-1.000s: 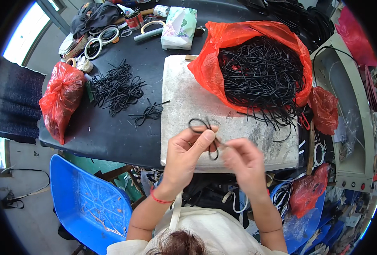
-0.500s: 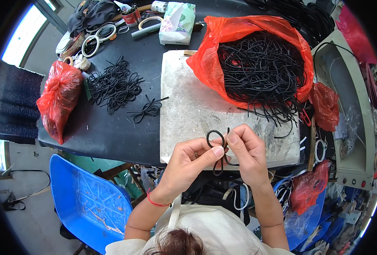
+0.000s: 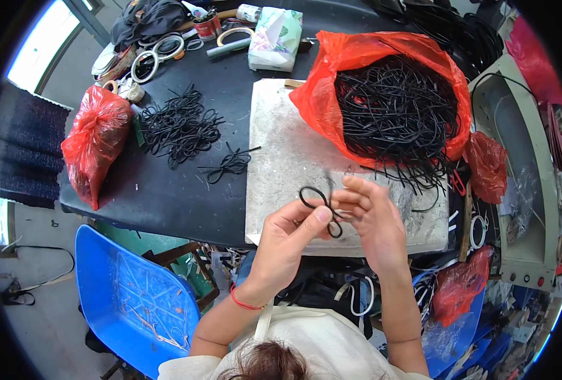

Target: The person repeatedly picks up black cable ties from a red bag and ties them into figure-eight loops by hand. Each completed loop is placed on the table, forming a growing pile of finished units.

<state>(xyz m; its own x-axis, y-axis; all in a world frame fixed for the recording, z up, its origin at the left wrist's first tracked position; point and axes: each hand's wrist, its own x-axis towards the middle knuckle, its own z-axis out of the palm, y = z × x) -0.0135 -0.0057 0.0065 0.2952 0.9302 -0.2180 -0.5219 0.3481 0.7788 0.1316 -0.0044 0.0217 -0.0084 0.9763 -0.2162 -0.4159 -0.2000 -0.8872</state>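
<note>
Between the thumb and fingers of my left hand [image 3: 287, 233] is a black cord [image 3: 311, 188], bent into a large upper loop and a smaller loop below. A blurred free end of it sticks up beside my right hand [image 3: 374, 218]. That hand has its fingers apart, close to the cord, and nothing shows in its grip. Both hands hover over the near edge of a worn pale board [image 3: 281, 171]. On the dark table to its left lie a small looped bundle of black cord [image 3: 227, 162] and a larger pile of looped cords [image 3: 180, 130].
An open red plastic bag [image 3: 322, 82] full of black cords stands on the board's far right. Left are a tied red bag [image 3: 94, 142] and tape rolls [image 3: 145, 66]; farther back sits a tissue pack [image 3: 276, 39]. A blue plastic bin [image 3: 129, 304] stands lower left.
My right hand has let go of the cord and its fingers have spread. The left hand keeps its pinch, and the cord's lower loop has swung right. The whole view has shifted slightly.
</note>
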